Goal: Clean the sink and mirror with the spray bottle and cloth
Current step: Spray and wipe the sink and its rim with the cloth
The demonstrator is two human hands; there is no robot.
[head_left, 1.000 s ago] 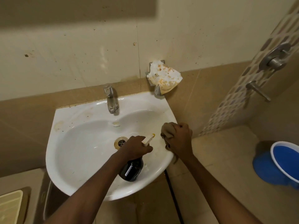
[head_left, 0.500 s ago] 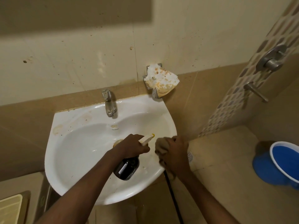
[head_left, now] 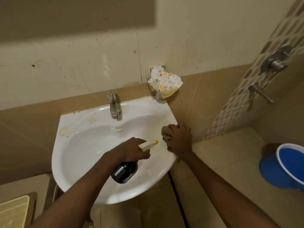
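Note:
A white wall-mounted sink [head_left: 85, 145] with brownish stains on its back ledge fills the middle of the view. My left hand [head_left: 131, 150] grips a dark spray bottle [head_left: 125, 171] with a white and yellow nozzle, held over the right side of the basin and pointing right. Bunched in my right hand [head_left: 180, 139] is a brown cloth [head_left: 167, 131], which presses on the sink's right rim. The mirror's lower edge [head_left: 74, 15] shows as a dark band on the wall above.
A metal tap [head_left: 113, 104] stands at the back of the sink. A stained white rag sits in a wall holder [head_left: 164, 81] to its right. Shower fittings [head_left: 276, 61] are on the right wall. A blue bucket [head_left: 287, 165] stands on the floor.
My right hand has slid the cloth back along the right rim, away from me, after dipping toward the front. The spray bottle stays over the basin in my left hand.

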